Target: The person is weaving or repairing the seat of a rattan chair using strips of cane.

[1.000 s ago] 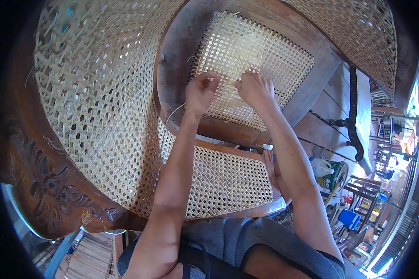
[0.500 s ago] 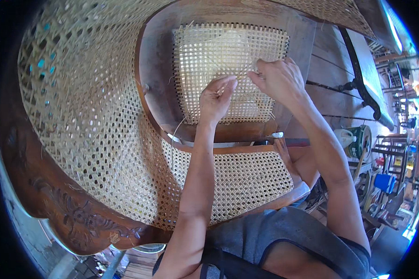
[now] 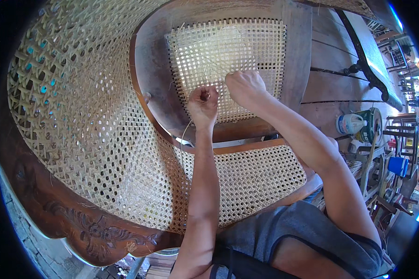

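Note:
A square panel of open woven cane (image 3: 209, 51) is laced through holes around a dark wooden frame (image 3: 151, 60). Over its lower middle my left hand (image 3: 204, 106) is closed, thumb and fingers curled into a ring on a thin cane strand. My right hand (image 3: 246, 88) is just to the right and slightly higher, its fingers bent in a pinch above the weave. The strand barely shows between the hands, and the right fingertips are mostly hidden. A loose cane end (image 3: 185, 132) curves down beside my left wrist.
Finished cane webbing (image 3: 97, 153) fills the large curved furniture piece, edged by carved dark wood (image 3: 97, 228). A slatted wooden surface (image 3: 328, 86) with a dark curved leg (image 3: 365, 69) lies right. Beyond are a white jug (image 3: 351, 123), a green bucket (image 3: 368, 128) and a blue box (image 3: 397, 166).
My right hand has moved left and down, closer to my left hand. My left hand has dropped slightly, its fingers curled tighter. The whole view has shifted a little.

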Demonstrator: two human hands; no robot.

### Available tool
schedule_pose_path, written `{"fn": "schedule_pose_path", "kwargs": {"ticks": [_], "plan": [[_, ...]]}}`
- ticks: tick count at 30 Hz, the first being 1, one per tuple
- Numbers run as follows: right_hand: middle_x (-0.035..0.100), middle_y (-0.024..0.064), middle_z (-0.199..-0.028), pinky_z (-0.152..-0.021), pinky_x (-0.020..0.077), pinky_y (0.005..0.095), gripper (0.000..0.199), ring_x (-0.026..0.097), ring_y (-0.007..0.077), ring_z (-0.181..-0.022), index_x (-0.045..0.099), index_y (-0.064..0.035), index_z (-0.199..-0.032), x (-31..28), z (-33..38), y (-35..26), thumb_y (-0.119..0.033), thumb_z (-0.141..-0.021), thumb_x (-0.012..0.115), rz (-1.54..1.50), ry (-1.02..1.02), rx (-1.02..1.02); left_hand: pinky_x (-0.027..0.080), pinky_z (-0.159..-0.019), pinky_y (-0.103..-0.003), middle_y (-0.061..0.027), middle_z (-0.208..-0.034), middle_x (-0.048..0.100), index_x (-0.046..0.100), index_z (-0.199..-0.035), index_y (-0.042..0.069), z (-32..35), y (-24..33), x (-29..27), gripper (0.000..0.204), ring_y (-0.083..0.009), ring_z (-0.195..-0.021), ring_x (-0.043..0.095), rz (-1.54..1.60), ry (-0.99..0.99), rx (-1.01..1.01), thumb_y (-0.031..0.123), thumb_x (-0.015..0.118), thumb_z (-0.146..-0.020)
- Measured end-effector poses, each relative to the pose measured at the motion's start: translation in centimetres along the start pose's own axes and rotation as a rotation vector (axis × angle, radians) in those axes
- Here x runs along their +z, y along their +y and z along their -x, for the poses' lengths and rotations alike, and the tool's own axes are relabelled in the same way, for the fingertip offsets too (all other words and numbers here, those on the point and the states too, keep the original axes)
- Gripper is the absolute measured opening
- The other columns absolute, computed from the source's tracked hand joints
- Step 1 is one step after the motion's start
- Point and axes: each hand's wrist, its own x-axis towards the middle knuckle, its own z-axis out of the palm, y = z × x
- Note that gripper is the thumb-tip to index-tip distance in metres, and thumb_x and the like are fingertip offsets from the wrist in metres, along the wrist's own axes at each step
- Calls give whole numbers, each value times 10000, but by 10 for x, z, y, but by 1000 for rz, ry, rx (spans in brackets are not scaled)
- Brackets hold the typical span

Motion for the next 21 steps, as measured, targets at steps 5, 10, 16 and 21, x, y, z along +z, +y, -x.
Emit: {"fn": "schedule_pose_path", "kwargs": {"ticks": [5,10,16,21], "plan": [[721,156,-903,-722,572,410,123,713,305,-880,718,-39,-878,11,-6,-5,-64,-828,609,-8,79,20,425,-535,-228,5,-645,604,678,-770,2,1,18,6,124,-52,-569,499,-176,64,-29,110,713,-819],[719,157,-902,-721,570,417,113,711,310,-884,713,-30,-866,6,-2,-3,-59,-821,614,-56,41,20,437,-551,-238,-14,-659,622,698,-823,-7,-4,1,-3,125,-61,-578,513,-191,-26,15,112,701,-861],[708,195,-925,-761,552,452,153,702,345,-883,702,-17,-894,-9,-6,-5,-70,-808,587,-26,-3,4,438,-593,-229,-12,-678,640,720,-881,-6,-14,-19,-7,111,-62,-631,542,-37,-119,48,103,698,-882],[711,174,-876,-755,557,418,144,708,304,-913,721,-35,-889,-3,-9,2,-115,-846,609,79,2,22,474,-618,-265,-27,-756,677,753,-880,77,-6,0,6,90,-103,-667,606,-161,-96,18,144,759,-820]]}}
